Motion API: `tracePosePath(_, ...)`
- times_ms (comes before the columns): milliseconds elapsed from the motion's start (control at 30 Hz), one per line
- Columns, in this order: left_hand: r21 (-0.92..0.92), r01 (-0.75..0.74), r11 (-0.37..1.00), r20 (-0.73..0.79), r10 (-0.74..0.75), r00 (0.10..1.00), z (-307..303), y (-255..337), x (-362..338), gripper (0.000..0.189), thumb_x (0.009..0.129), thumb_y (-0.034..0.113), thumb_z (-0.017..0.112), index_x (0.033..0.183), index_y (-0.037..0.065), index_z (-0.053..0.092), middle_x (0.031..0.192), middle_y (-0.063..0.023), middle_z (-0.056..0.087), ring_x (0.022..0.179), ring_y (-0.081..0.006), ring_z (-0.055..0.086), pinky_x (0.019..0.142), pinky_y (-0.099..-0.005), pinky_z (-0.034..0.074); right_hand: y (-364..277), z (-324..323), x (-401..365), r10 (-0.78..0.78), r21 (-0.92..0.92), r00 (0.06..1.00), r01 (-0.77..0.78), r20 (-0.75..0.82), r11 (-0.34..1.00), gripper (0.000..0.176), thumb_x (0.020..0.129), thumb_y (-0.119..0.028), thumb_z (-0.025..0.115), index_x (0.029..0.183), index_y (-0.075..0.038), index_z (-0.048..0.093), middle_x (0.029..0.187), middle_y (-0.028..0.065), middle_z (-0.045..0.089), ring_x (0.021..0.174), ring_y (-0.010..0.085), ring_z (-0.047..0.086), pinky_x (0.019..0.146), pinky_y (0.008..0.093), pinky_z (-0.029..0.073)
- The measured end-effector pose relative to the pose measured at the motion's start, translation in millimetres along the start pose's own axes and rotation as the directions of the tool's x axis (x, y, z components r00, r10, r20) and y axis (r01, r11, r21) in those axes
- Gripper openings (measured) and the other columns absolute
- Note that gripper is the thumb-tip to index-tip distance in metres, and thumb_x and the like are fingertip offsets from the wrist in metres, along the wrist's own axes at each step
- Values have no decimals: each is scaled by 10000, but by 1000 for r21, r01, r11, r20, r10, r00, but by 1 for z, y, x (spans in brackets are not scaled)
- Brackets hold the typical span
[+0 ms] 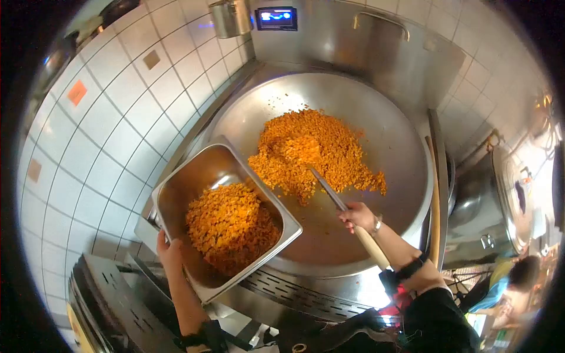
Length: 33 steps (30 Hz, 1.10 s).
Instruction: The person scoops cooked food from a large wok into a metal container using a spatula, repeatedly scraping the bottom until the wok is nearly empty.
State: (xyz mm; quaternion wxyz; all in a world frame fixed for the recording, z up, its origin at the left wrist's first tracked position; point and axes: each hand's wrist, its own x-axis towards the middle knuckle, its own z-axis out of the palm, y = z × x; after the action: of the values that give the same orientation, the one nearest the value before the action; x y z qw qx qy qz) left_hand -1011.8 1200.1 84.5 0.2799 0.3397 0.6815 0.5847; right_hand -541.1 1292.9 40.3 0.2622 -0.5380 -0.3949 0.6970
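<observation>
My right hand (360, 217) is closed around the long handle of a wok spatula (331, 194), which has a metal shaft and a pale wooden grip. Its head is covered by a heap of oily orange, crumbly food (347, 147) in a large steel wok (400, 135). On the left, a deep rectangular steel food pan (176, 176) overlaps the wok's near-left rim, tilted in view. More of the orange food (223, 217) fills its lower part. My left hand (169, 252) grips the pan's left side, its fingers partly hidden.
Behind the wok rises a steel splashback with a lit display (276, 19), a faucet (382, 23) and a metal pot (231, 19). A wooden pole (435, 200) leans along the right rim. A large pot (479, 206) and another person (509, 294) are at right.
</observation>
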Motion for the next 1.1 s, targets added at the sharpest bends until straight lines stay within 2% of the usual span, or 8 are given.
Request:
tracePosePath(300,188,-141,972,-91,161,983,6,-35,22,567,662,13,537,1192,-67,350,943,-135,545,703,-141,539,569,-250,433,-87,24,-141,-112,-245,988,83,-108,966,168,739,-17,542,893,11,481,564,15,445,383,65,410,310,209,358)
tracePosePath(400,65,44,997,-89,-38,995,19,19,-11,573,653,-4,527,1192,-72,347,921,-130,552,697,-147,541,577,-255,434,-112,45,-179,-240,-411,970,209,-25,888,317,741,-4,529,1047,40,456,531,2,434,374,61,404,310,206,352)
tracePosePath(567,42,-26,999,-127,31,991,20,-3,1,532,647,-12,516,1160,-61,383,897,-119,562,710,-156,549,594,-252,434,-110,83,-212,-214,-500,977,181,-9,847,344,746,-11,526,1077,33,446,546,-7,442,384,52,407,332,201,363)
tracePosePath(667,15,-23,1000,-104,24,994,26,15,-8,469,656,-28,497,1120,-19,433,810,-97,568,647,-144,539,553,-252,415,-83,95,-207,-540,-887,815,391,210,245,461,689,-71,577,1115,21,425,669,167,565,580,294,578,547,347,473)
tracePosePath(767,-7,-23,1000,-106,22,994,23,12,-8,415,667,-32,486,1079,14,476,715,-72,574,568,-129,526,499,-260,392,-69,112,-206,-585,-933,753,360,302,-19,475,672,-55,565,1124,-6,426,757,211,571,665,355,564,564,383,462)
tracePosePath(900,43,-32,999,-107,36,994,23,-1,2,422,662,-12,503,1082,14,475,721,-80,580,574,-133,534,514,-258,404,-69,109,-210,-587,-924,782,355,211,140,483,677,-42,567,1139,-17,428,752,168,575,638,300,584,566,363,466)
tracePosePath(1000,32,-12,999,-84,15,996,22,-1,0,454,656,14,521,1106,9,463,753,-94,587,601,-143,546,536,-262,415,-87,99,-230,-296,-598,954,205,-56,774,451,719,-34,568,1151,-2,444,609,7,484,482,60,465,424,210,404)
tracePosePath(1100,91,-34,995,-115,44,992,17,-14,6,494,652,40,536,1136,-2,443,809,-114,587,627,-153,553,549,-266,424,-93,66,-239,-198,-255,977,173,-74,951,440,708,26,501,1142,22,426,586,28,493,425,73,466,349,193,382)
